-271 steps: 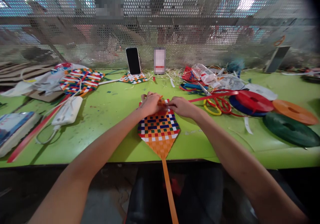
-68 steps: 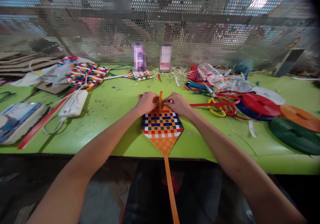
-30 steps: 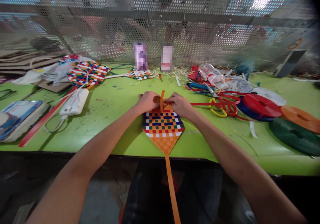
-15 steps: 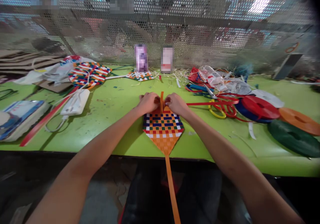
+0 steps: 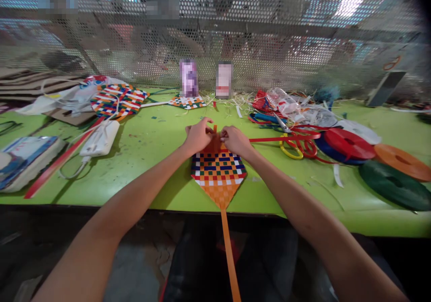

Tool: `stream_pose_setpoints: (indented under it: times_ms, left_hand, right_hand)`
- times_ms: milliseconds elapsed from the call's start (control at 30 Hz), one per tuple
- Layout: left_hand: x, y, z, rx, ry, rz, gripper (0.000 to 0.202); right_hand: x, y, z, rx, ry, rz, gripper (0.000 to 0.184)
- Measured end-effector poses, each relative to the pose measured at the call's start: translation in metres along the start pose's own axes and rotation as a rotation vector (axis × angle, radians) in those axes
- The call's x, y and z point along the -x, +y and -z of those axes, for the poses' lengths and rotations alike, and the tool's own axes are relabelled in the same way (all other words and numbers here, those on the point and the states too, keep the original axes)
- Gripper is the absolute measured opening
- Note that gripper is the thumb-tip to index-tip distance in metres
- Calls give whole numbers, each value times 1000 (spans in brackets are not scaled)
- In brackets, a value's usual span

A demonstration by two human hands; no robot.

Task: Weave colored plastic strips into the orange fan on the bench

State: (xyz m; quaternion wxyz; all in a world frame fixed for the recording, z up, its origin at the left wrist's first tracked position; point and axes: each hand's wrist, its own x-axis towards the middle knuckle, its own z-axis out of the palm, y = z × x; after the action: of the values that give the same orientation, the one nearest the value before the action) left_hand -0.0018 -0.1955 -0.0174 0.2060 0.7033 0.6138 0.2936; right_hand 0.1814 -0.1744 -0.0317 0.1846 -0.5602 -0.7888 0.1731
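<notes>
A pointed woven piece of orange, blue, green, white and red plastic strips lies flat near the table's front edge. From its tip a long orange strip hangs over the edge. At the far side of the weave, my left hand has its fingers curled on the upper edge, one finger raised. My right hand pinches at that same edge, close beside the left. A short orange strip end pokes up between them. Past my right hand a red strip runs rightward. The fingertips are partly hidden.
On the right are yellow-handled scissors, a red roll, an orange roll and a green roll. Leftward lie a white power strip and a finished-looking woven piece. Perforated metal mesh stands behind.
The orange strip that stood upright between my hands now shows shorter and lower. My left hand has lifted slightly, one finger rising; my right hand stays nearly in place.
</notes>
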Motion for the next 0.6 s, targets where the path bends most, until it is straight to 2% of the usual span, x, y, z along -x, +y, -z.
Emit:
stream_pose_setpoints:
  times_ms: [167,500,600]
  left_hand:
    - [-2,-8,-6,-80,-32,3,44]
    - [-4,-10,-10,-55,-62,59,46]
    - [-4,-12,-12,-79,-21,36,45]
  right_hand:
    - [-1,3,-4,-49,0,-20,13]
    - [-2,5,-5,-43,-5,-28,14]
    - [-2,6,-6,-42,-4,-26,15]
